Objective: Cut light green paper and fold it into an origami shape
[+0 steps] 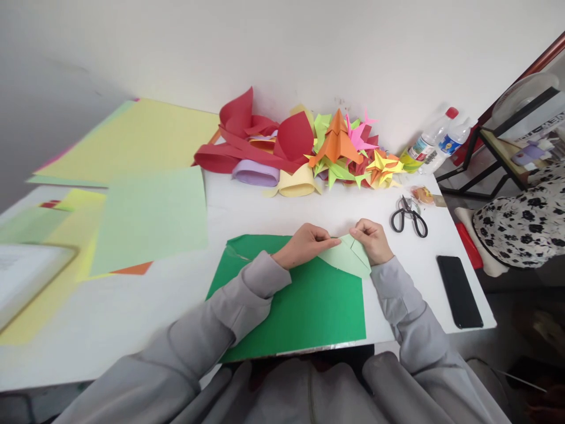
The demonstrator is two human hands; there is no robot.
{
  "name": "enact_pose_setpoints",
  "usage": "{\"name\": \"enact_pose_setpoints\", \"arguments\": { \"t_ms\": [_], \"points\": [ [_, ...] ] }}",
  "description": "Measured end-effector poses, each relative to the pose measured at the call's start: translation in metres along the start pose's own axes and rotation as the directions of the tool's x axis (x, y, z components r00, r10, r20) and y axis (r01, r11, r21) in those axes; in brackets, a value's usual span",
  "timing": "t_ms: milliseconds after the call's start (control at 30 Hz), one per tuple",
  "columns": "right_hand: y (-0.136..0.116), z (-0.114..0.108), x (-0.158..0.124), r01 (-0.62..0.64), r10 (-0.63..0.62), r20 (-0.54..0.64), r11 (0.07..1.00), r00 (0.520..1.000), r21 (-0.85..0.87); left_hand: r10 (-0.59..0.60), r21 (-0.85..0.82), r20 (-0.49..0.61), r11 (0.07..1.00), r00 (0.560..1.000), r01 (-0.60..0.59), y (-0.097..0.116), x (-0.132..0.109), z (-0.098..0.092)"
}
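Note:
A pale green sheet of folded paper (346,257) is held up between both hands, over the right part of a dark green board (304,306). My left hand (308,244) pinches its upper left edge between thumb and fingers. At the upper right edge, the thumb and curled fingers of my right hand (372,240) close on the same paper. Fold lines and an overlapping flap show on its right half. The paper's lower tip hangs near my right wrist.
Behind my hands lie red paper shapes (265,141) and folded paper stars and planes (339,147). Black-handled scissors (409,218), a phone (459,291) and plastic bottles (426,141) are on the right. Coloured sheets (152,218) cover the left side. Someone's patterned clothing (525,218) shows far right.

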State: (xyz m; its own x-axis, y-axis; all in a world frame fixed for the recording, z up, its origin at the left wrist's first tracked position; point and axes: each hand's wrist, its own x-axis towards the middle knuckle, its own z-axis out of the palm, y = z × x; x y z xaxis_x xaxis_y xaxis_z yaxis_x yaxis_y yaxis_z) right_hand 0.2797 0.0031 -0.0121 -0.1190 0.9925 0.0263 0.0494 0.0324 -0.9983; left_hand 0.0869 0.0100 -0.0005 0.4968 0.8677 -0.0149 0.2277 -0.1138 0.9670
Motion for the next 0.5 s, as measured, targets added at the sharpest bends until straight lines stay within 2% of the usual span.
{"name": "enact_pose_setpoints", "arguments": {
  "t_ms": [167,500],
  "points": [
    [-0.0041,-0.0030,0.0003,-0.003,0.003,-0.046,1.000,0.999,0.009,-0.027,0.002,-0.030,1.000,0.999,0.027,-0.0022,0.0011,-0.0031],
    [-0.0039,-0.0013,-0.0001,-0.030,0.034,-0.067,0.997,0.997,0.069,0.001,-0.006,-0.114,1.000,0.994,-0.001,-0.0044,0.0029,-0.0026]
  ]
}}
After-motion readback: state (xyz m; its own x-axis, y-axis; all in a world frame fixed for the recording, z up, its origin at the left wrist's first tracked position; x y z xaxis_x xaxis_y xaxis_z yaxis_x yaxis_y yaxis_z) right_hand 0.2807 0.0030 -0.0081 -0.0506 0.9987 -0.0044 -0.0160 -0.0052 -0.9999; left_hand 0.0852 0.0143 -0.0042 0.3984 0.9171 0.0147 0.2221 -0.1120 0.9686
